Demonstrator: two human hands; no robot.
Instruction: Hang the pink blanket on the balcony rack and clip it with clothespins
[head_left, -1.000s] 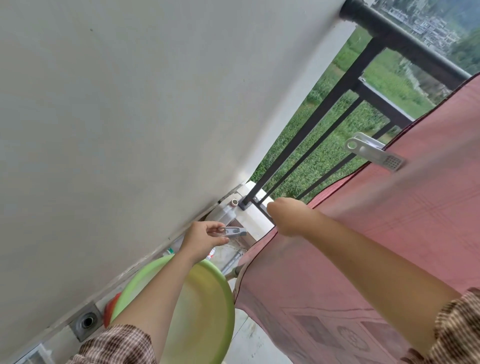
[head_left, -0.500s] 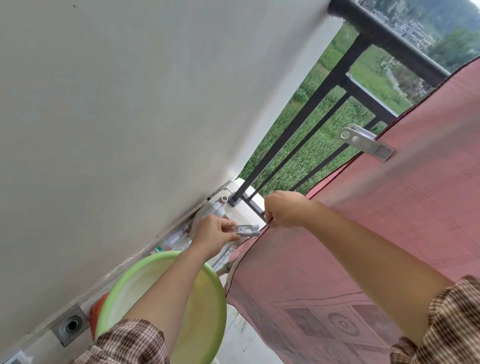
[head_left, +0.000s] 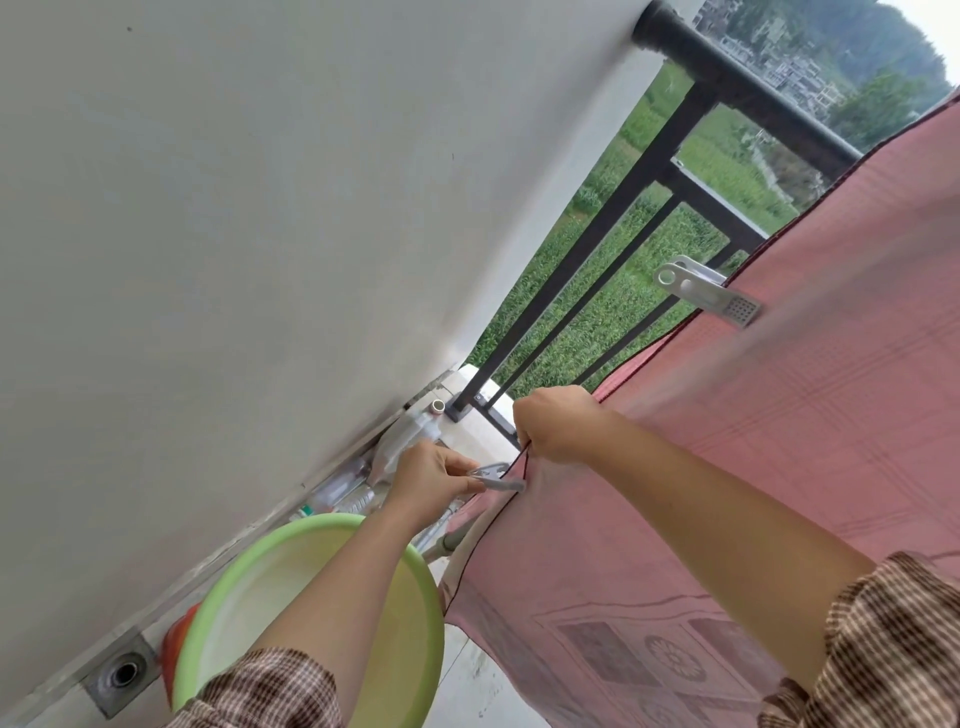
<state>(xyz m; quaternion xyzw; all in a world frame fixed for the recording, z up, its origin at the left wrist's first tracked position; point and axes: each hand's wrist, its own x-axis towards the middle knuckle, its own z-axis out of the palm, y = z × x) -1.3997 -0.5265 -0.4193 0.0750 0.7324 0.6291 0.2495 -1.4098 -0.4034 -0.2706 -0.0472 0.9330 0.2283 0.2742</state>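
Floor (head_left: 470, 675): pale tiles; green basin (head_left: 234, 561) against the white wall (head_left: 260, 208).
Left hand (head_left: 431, 483): fingers pinch a grey clothespin (head_left: 498, 479) at the pink blanket (head_left: 727, 467) hem.
Right hand (head_left: 558, 426): fingers clenched on that hem (blanket draped at right).
Beyond: second clothespin (head_left: 706, 291) clipped on; black railing (head_left: 727, 83), green fields (head_left: 587, 322).

Pink blanket (head_left: 727, 467) draped across the right half from 1 to 5 o'clock, dark-piped hem, square patterned panels low down, white clothespin (head_left: 706, 291) clamped on its upper edge at 2 o'clock, grey clothespin (head_left: 496, 479) at the hem just below centre, blurred.
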